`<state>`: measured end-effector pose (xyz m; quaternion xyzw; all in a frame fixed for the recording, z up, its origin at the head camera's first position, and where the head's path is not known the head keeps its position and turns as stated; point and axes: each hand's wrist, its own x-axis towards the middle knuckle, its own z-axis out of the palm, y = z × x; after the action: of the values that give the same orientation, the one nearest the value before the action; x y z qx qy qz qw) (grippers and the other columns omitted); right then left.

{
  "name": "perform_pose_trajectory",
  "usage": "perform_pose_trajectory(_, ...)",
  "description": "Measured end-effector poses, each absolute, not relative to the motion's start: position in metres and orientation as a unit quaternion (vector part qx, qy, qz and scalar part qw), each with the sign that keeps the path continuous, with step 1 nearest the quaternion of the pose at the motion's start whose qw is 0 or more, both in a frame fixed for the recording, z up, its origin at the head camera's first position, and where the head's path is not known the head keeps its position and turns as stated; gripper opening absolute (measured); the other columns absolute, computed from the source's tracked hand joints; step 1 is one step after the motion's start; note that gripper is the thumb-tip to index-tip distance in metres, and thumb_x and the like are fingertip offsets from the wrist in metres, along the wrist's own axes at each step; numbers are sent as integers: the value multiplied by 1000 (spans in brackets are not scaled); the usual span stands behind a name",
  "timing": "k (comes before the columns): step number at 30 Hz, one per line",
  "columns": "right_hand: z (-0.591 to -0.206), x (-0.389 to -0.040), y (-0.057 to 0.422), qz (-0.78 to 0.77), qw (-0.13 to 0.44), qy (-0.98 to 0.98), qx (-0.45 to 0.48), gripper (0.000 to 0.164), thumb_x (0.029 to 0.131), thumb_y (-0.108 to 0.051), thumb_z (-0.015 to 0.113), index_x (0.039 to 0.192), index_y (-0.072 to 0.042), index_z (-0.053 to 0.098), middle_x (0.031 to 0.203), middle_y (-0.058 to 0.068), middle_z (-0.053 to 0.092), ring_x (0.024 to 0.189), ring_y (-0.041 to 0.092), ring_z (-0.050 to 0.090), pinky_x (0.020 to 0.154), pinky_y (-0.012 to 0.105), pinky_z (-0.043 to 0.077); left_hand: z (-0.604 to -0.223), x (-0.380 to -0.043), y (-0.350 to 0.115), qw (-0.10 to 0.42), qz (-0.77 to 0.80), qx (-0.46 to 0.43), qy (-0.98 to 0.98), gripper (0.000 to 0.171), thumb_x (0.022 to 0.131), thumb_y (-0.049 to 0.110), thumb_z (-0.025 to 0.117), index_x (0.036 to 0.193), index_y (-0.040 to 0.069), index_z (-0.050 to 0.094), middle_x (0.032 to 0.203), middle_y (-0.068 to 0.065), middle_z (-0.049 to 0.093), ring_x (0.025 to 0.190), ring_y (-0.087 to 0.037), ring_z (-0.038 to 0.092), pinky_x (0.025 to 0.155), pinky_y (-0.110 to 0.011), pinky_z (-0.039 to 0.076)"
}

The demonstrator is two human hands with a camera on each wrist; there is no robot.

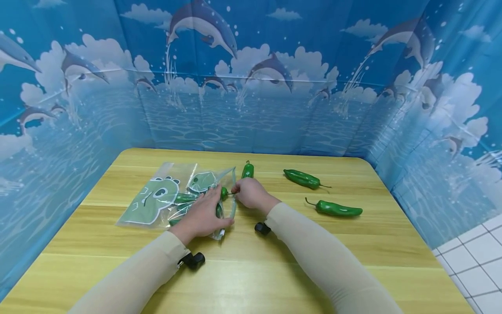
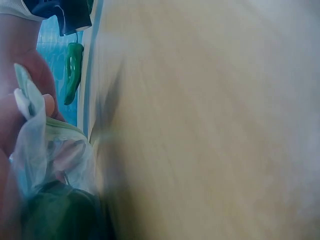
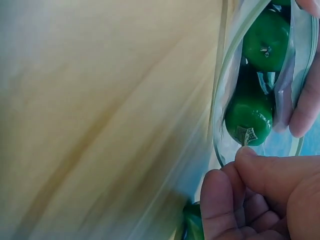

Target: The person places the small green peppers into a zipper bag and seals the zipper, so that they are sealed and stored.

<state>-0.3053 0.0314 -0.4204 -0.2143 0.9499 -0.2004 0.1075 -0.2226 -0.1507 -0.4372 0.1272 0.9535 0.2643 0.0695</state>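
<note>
A clear zip bag (image 1: 177, 171) with a green cartoon dinosaur print lies on the table, several green peppers (image 3: 267, 42) inside it. My left hand (image 1: 204, 213) rests on top of the bag near its mouth, fingers extended and thumb spread toward the near side. At the mouth, my right hand (image 1: 251, 194) pinches the thin stem of a green pepper (image 3: 248, 117) between thumb and forefinger. That pepper's body sits within the bag's opening, stem end facing out. Just beyond the right hand lies another green pepper (image 1: 248, 170), partly hidden behind the hand.
Two loose green peppers, one farther back (image 1: 303, 178) and one nearer (image 1: 338, 208), lie on the right side of the wooden table (image 1: 251, 279). A blue dolphin-print curtain (image 1: 251, 117) surrounds the back and sides. White tiles (image 1: 476, 261) show at lower right.
</note>
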Motion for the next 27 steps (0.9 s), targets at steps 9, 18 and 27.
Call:
perform_pose_trajectory(9,-423,-309,25,-195,93,950,-224,20,105,-15,65,118,-14,80,119,2,79,116,22,72,103,38,58,-437,-224,-151,67,264,131,953,116,90,59,74,170,7,7,178,-9,11,166,-32,9,134,-56,9)
perform_pose_trajectory(18,-423,-307,23,-228,105,946,-203,25,102,-22,71,123,-9,77,119,5,78,109,21,73,96,37,61,-436,-223,-150,67,261,129,954,117,90,59,74,170,6,8,178,-9,11,166,-32,8,134,-56,9)
perform_pose_trajectory(27,-422,-306,26,-230,112,948,-188,11,100,-23,74,101,-13,79,99,0,78,76,12,65,70,28,56,-437,-224,-150,69,256,126,956,117,90,61,74,170,8,6,178,-8,10,166,-31,7,135,-55,8)
